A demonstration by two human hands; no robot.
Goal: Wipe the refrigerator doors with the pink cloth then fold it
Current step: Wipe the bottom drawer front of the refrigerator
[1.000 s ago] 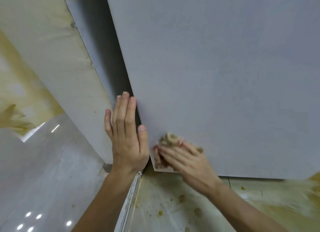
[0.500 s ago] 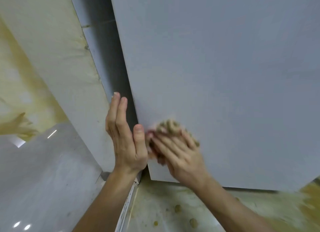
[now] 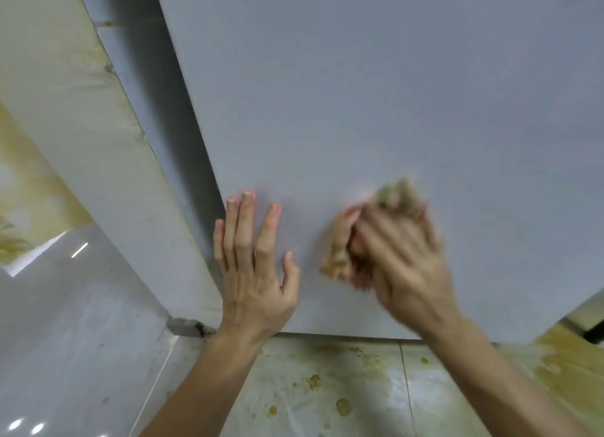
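The grey refrigerator door [image 3: 376, 93] fills most of the view, seen from low down near its bottom edge. My right hand [image 3: 405, 257] presses a bunched cloth [image 3: 397, 194] against the door's lower part; the hand and cloth are blurred, and the cloth looks pinkish with tan and greenish patches. Cloth also sticks out under the thumb. My left hand [image 3: 255, 260] lies flat on the door near its left edge, fingers spread and pointing up, holding nothing.
A pale wall panel [image 3: 81, 126] stands left of the refrigerator, with a dark gap [image 3: 163, 109] between them. The glossy tiled floor [image 3: 327, 387] below the door has yellowish spots and stains. Another dark opening shows at the far right [image 3: 595, 335].
My right hand has swept the cloth right and slightly up, away from the door's bottom left corner. My left hand has shifted from the door's edge onto its face, fingers spreading.
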